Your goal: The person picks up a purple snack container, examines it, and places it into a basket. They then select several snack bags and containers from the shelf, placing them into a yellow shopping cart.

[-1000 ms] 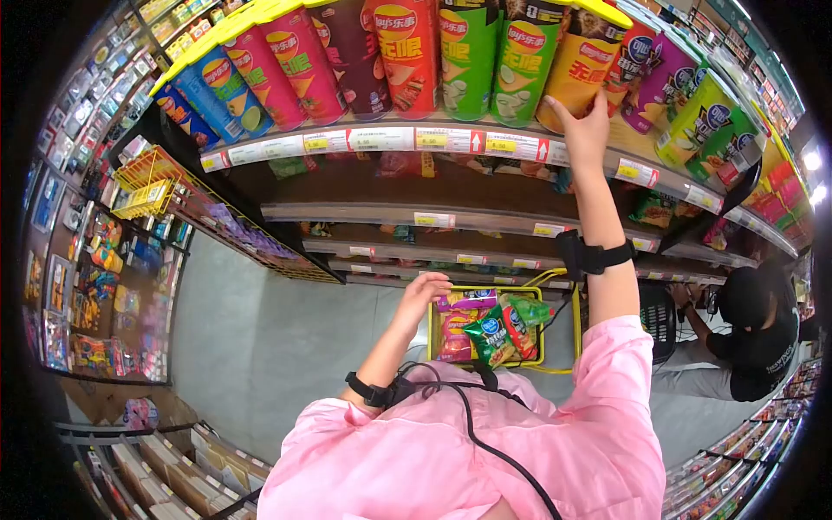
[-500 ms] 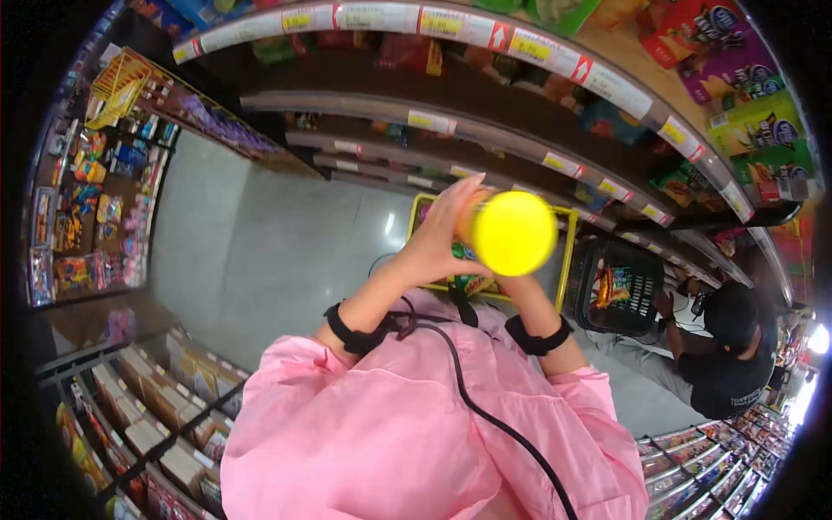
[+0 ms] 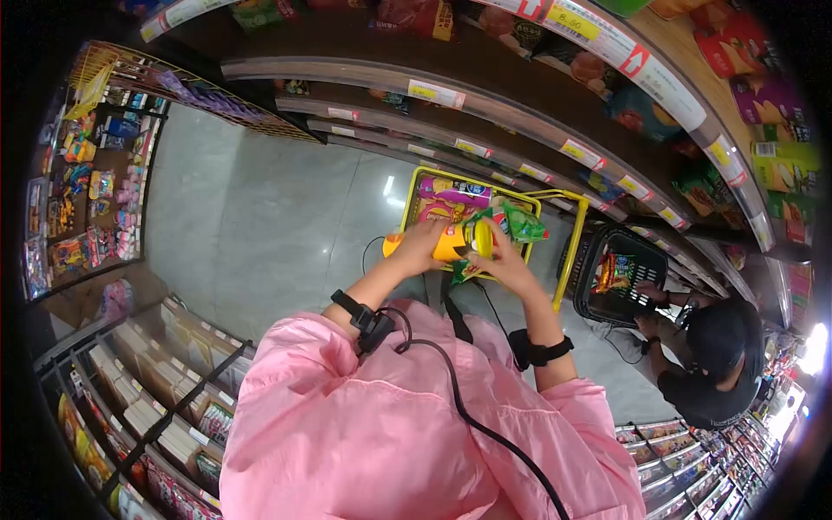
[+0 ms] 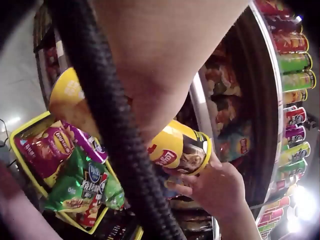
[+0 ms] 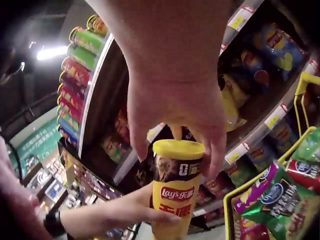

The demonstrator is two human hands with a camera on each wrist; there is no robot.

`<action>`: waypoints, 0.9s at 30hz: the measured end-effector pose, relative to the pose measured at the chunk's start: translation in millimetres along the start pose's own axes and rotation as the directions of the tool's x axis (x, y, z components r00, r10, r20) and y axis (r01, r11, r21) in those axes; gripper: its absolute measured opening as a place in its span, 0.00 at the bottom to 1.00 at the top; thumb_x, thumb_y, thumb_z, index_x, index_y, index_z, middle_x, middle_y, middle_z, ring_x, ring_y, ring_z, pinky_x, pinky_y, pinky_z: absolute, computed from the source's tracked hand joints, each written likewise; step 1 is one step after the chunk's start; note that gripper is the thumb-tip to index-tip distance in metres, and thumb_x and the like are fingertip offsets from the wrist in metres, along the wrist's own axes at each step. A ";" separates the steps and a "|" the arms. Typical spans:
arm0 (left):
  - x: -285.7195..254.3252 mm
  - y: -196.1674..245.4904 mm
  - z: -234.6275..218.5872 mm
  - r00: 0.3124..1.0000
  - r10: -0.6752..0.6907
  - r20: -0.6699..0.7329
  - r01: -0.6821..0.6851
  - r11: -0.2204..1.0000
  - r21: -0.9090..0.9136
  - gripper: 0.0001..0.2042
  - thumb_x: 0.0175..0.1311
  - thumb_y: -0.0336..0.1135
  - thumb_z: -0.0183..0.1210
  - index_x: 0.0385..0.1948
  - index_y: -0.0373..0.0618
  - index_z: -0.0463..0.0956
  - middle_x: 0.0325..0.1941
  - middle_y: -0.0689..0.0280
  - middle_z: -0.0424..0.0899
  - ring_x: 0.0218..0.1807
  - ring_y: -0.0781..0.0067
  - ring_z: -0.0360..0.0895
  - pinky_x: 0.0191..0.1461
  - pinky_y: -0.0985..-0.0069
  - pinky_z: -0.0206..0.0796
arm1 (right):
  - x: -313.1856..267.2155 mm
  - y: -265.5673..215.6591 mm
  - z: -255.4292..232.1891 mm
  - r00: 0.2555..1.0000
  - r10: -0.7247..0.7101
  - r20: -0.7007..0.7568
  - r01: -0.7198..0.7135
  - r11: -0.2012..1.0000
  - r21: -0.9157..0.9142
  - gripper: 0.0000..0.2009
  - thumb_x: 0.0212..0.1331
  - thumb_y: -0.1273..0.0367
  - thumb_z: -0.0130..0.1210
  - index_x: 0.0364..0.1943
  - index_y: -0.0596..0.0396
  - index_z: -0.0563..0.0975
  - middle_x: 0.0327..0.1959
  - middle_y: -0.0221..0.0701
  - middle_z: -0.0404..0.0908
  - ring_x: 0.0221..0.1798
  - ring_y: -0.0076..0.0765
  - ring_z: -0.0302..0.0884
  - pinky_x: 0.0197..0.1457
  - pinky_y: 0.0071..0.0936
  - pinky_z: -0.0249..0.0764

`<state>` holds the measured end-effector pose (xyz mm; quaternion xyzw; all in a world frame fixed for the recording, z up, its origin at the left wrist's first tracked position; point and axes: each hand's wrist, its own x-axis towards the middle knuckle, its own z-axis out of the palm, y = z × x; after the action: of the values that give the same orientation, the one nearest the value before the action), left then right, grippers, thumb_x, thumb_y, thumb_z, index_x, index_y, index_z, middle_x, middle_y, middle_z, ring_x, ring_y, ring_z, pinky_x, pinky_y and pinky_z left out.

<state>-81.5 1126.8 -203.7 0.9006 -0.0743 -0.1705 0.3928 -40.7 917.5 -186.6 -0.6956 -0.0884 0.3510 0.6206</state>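
Note:
An orange-yellow canister of chips (image 3: 451,243) with a yellow lid lies tilted on its side in front of the person, over the near edge of the yellow-rimmed basket (image 3: 475,176). My left hand (image 3: 418,249) is wrapped round its body, and the thumb and fingers show across it in the right wrist view. At the lid end, my right hand (image 3: 510,264) holds the canister with fingers and thumb on either side of the lid (image 5: 179,148). Below, the basket contains a purple canister (image 3: 455,191), a pink chip bag (image 4: 50,150) and green bags (image 4: 82,182).
Store shelves (image 3: 347,74) with price tags and snack bags run across the front. To the right, a person in black (image 3: 712,364) crouches beside a black basket (image 3: 598,303) with snacks in it. Grey floor (image 3: 277,199) extends to the left; racks (image 3: 165,373) stand behind.
The right hand took the orange-yellow canister from the top shelf and brought it down to the left hand. The canister has since tipped from lid toward the camera to sideways. The view has turned downward.

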 end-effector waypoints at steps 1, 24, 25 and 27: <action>-0.5 -2.8 9.6 0.998 -0.013 0.064 0.011 1.000 0.024 0.38 0.28 0.34 0.67 0.49 0.44 0.58 0.46 0.53 0.67 0.49 0.51 0.65 0.49 0.63 0.59 | 1.4 25.9 3.1 0.996 0.009 -0.084 -0.016 0.997 -0.072 0.34 0.44 0.64 0.60 0.57 0.54 0.56 0.51 0.41 0.65 0.54 0.31 0.62 0.46 0.24 0.67; 71.8 -57.6 79.2 0.887 -0.452 0.095 0.461 0.880 -0.116 0.37 0.49 0.44 0.54 0.61 0.52 0.44 0.63 0.52 0.48 0.64 0.48 0.44 0.62 0.52 0.41 | 126.2 105.5 -28.7 0.874 -0.066 -0.482 -0.183 0.874 -0.450 0.32 0.36 0.55 0.63 0.46 0.57 0.67 0.41 0.43 0.73 0.43 0.46 0.71 0.45 0.32 0.67; 71.8 -62.3 82.7 0.891 -0.445 0.088 0.454 0.877 -0.156 0.37 0.49 0.44 0.54 0.61 0.52 0.44 0.63 0.52 0.47 0.64 0.47 0.44 0.62 0.52 0.41 | 131.2 117.1 -28.3 0.880 -0.024 -0.474 -0.223 0.861 -0.457 0.32 0.36 0.53 0.62 0.46 0.56 0.67 0.41 0.43 0.73 0.44 0.46 0.71 0.45 0.33 0.67; 71.5 -63.1 82.6 0.926 -0.356 0.124 0.369 0.924 -0.101 0.37 0.49 0.44 0.54 0.61 0.52 0.43 0.64 0.52 0.46 0.64 0.47 0.43 0.62 0.52 0.41 | 138.7 135.7 -26.1 0.886 0.061 -0.460 -0.302 0.828 -0.472 0.33 0.36 0.50 0.61 0.46 0.55 0.67 0.42 0.43 0.73 0.45 0.45 0.70 0.46 0.34 0.66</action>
<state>-45.1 1094.3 -320.1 0.8629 0.0839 -0.2909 0.4046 34.9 945.0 -365.1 -0.9041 0.0240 0.2111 0.3707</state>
